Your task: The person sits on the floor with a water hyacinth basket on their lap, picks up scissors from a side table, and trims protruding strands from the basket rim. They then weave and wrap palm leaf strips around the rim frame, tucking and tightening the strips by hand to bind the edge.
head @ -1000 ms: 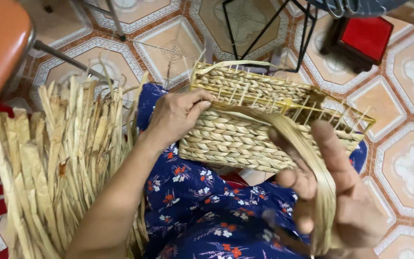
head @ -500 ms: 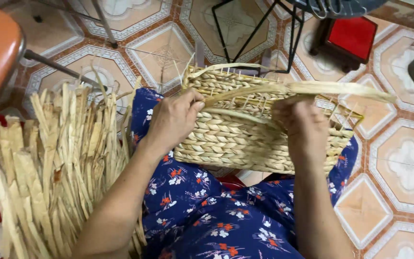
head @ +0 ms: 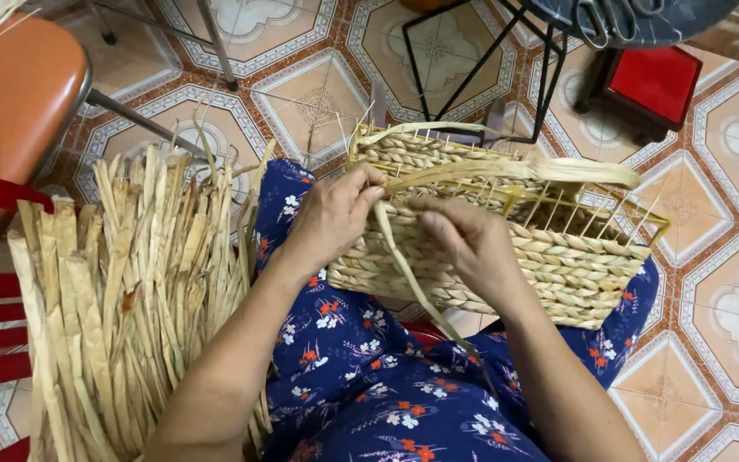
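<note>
Two hands now meet at the near upper edge of the woven basket [head: 506, 231], which rests tilted on the person's lap over the blue floral dress [head: 361, 376]. Half a second ago the right hand [head: 472, 244] sat further right; it has slid leftward, fingers curled against the weave. The left hand [head: 331, 218] pinches a flat straw strand [head: 412, 274] that now trails down over the dress. Beside the left arm stands the bundle of dried straw [head: 121, 308], unmoved.

Left hand [head: 331, 218] and right hand [head: 472, 244] pinch a straw strand [head: 404, 265] against the woven basket [head: 575, 265] on the lap
</note>
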